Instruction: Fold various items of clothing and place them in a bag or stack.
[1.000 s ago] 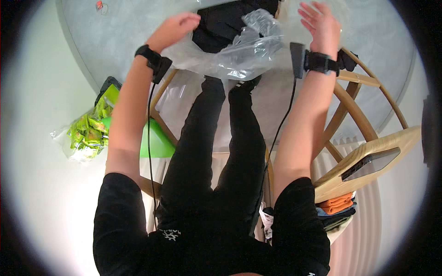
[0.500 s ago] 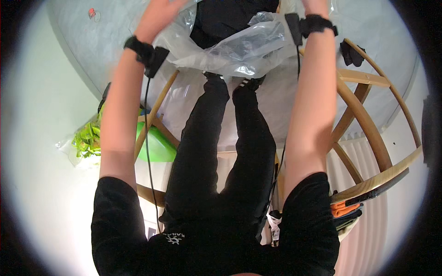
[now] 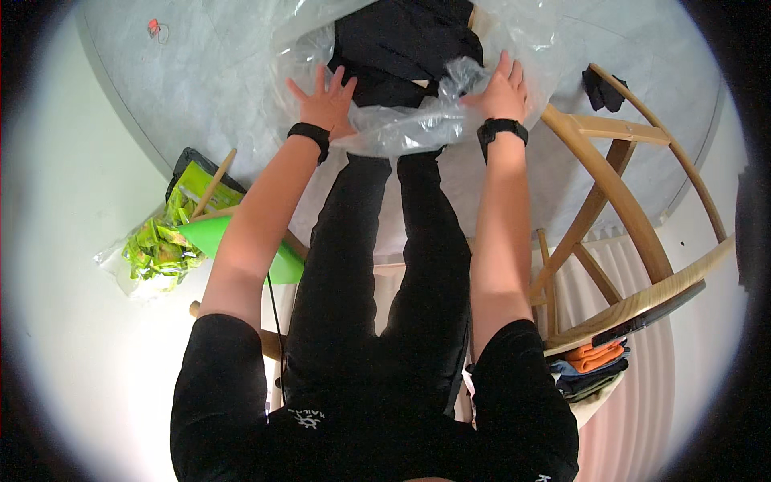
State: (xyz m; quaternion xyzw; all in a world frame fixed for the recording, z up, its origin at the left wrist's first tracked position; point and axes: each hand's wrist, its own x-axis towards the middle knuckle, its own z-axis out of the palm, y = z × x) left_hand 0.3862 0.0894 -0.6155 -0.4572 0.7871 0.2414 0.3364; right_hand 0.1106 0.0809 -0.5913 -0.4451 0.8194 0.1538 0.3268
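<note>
In front of my feet lies a big clear plastic bag (image 3: 401, 132) with black cloth (image 3: 405, 40) in it or under its film; I cannot tell which. My left hand (image 3: 325, 103) is open with its fingers spread, lying on the bag's near left part, left of the cloth. On the near right part my right hand (image 3: 504, 92) rests against the crumpled film, fingers stretched out and thumb apart. Neither hand grips anything visible. Each wrist wears a black strap. The bag's far edge runs out of the picture.
A wooden chair (image 3: 642, 213) stands at the right, with black socks (image 3: 602, 88) on the floor beyond it. Folded clothes (image 3: 594, 365) are stacked below. At the left are a green seat (image 3: 285, 265) and a bag of green packets (image 3: 165, 245). A small red item (image 3: 153, 28) lies far left.
Both hands have come back toward me and closer together, from the picture's top edge onto the near part of the bag. More of the black cloth now shows.
</note>
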